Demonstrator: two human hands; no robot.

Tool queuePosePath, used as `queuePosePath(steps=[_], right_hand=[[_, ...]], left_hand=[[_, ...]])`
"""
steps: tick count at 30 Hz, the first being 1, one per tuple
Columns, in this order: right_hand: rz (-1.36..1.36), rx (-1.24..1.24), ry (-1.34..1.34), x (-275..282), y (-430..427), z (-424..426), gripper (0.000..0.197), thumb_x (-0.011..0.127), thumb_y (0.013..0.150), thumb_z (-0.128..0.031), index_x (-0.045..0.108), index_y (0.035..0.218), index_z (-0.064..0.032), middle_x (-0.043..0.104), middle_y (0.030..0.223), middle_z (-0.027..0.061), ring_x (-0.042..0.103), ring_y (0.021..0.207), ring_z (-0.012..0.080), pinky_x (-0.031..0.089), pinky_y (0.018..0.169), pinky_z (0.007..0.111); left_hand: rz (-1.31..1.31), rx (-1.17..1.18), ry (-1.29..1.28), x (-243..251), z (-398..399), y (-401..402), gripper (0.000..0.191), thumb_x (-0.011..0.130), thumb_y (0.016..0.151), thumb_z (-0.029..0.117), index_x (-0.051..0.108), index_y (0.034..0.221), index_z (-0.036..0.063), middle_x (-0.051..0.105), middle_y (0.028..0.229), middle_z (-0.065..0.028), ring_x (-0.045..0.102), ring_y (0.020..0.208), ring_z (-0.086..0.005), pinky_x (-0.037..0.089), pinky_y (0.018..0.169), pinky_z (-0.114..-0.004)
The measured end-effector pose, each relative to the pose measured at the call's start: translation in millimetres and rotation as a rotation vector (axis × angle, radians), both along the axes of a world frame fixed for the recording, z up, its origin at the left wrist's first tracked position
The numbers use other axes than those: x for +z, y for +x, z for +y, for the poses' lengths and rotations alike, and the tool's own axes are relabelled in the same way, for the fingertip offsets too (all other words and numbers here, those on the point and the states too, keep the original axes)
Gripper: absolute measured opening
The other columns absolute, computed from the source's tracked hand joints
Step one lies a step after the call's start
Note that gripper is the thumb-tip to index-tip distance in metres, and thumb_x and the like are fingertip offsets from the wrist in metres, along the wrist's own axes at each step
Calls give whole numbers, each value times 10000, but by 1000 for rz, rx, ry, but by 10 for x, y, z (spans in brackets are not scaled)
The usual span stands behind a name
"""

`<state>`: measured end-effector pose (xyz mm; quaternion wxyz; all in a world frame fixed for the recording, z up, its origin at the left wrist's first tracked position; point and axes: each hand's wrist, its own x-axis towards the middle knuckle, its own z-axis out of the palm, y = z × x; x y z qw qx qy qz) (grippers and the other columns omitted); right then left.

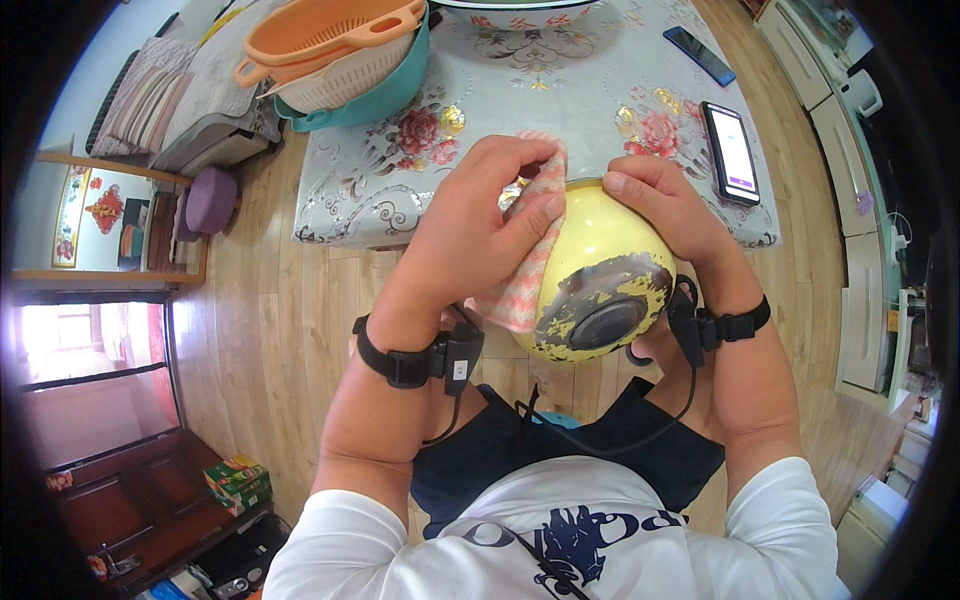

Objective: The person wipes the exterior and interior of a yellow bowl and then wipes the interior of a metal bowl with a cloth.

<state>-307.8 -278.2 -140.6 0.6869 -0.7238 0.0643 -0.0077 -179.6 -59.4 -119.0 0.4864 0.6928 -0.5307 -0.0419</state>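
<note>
A yellow enamel bowl (600,225), its outer bottom worn to dark patches, is tipped on its side before me at the table's near edge. My left hand (495,217) pinches a pink-and-white checked cloth (525,277) that lies along the bowl's left side. The thumb is on the near face of the cloth, the fingers at its upper edge. My right hand (667,202) grips the bowl's upper right rim, thumb on the outside; its other fingers are partly hidden behind the bowl. Black straps with small devices and a cable are on both wrists.
On the table with a floral cloth (525,97) stand stacked orange, white and teal colanders (352,67) at the far left and an enamel basin (517,15) at the far edge. Two phones (731,154) lie at the right. A purple stool (212,200) stands left of the table.
</note>
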Motion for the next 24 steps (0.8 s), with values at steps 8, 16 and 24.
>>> queuePosePath(steps=[8,16,24], right_hand=[[-255,-132,-159,109,-96,-70,339,607,1053,-239,594,784,-33,503,695,-62,439,659,49,370,584,262],[-349,-476,342,0,-81,-166,248,595,1051,-196,653,877,-30,620,810,-23,551,733,61,440,657,234],[-440,-577,101,-209,-91,-355,311,535,1078,-238,690,1099,30,685,924,70,619,864,141,490,803,267]], left_hand=[[633,-117,144,18,38,-70,323,628,1040,299,666,1134,-8,710,959,-56,633,915,-117,519,830,-278],[934,-76,-259,-167,-68,21,417,507,1106,364,671,1179,-13,719,1053,-26,637,938,-84,530,829,-255],[1317,-4,-489,-80,-255,-205,438,462,1116,375,649,1224,-6,735,1123,-83,707,987,-148,585,875,-309]])
